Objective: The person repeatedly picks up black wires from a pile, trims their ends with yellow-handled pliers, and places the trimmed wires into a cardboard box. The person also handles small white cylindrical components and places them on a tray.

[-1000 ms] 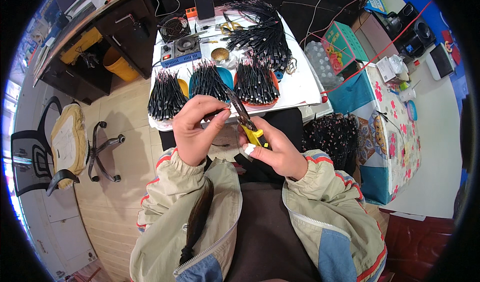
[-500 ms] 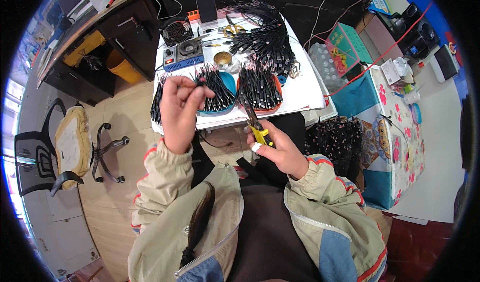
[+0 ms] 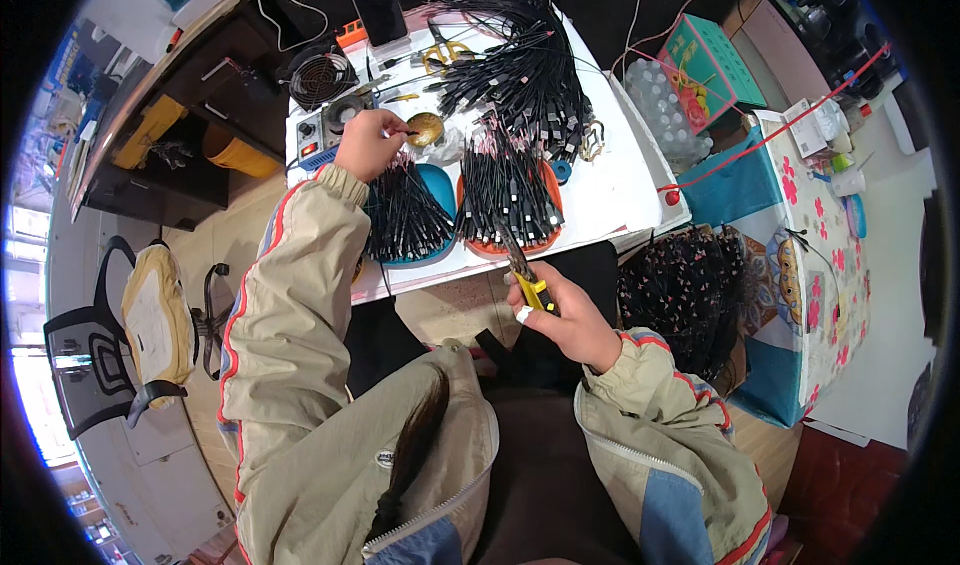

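At the white desk (image 3: 612,193), dark wire (image 3: 412,133) is pinched by left hand (image 3: 374,145) beside round tin (image 3: 428,127), tippable if bumped; pliers (image 3: 536,291) are gripped by right hand (image 3: 574,321), bodyward of tin.

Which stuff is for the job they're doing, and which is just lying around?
Seems part of the job:
yellow-handled pliers, held in the right hand
small round dish, beside the left hand
black cables, bunched close by

Probably just around:
phone, propped up
office chair
green box
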{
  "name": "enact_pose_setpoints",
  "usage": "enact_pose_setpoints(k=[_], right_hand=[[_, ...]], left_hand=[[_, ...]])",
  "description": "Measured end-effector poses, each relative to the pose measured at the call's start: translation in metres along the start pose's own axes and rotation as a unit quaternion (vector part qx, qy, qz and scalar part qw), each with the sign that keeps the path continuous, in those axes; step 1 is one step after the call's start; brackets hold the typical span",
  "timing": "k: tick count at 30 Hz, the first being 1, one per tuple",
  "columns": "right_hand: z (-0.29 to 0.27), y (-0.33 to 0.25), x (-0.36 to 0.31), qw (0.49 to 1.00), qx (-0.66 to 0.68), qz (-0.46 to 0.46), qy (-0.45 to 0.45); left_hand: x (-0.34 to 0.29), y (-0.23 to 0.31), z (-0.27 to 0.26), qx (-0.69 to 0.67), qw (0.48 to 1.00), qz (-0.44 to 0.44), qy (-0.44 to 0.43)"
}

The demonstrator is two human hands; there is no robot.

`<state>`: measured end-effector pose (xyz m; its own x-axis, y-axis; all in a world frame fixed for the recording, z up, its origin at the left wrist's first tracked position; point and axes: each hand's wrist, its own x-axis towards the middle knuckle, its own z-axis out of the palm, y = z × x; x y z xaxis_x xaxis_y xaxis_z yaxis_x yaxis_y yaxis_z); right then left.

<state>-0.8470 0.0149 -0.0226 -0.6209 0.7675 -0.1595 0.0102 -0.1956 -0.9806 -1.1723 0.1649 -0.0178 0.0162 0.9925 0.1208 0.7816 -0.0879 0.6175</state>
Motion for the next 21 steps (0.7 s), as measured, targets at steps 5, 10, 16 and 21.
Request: enact_pose_setpoints(k=[5,10,16,21], right_hand=[[-0.005,0.008,0.007,1.0,0.019,0.002,0.005],[-0.006,0.01,0.011,1.0,0.019,-0.008,0.007],[-0.005,0.012,0.012,1.0,0.014,-0.002,0.001],[-0.005,0.012,0.012,1.0,0.021,0.013,-0.005]], left_hand=[[0.023,-0.008,0.011,0.004,0.997,-0.054,-0.051],[0.031,-0.017,0.028,0.069,0.997,-0.015,-0.038],[0.031,-0.015,0.036,0.092,0.994,-0.023,-0.045],[0.031,-0.008,0.032,0.098,0.991,-0.045,-0.079]])
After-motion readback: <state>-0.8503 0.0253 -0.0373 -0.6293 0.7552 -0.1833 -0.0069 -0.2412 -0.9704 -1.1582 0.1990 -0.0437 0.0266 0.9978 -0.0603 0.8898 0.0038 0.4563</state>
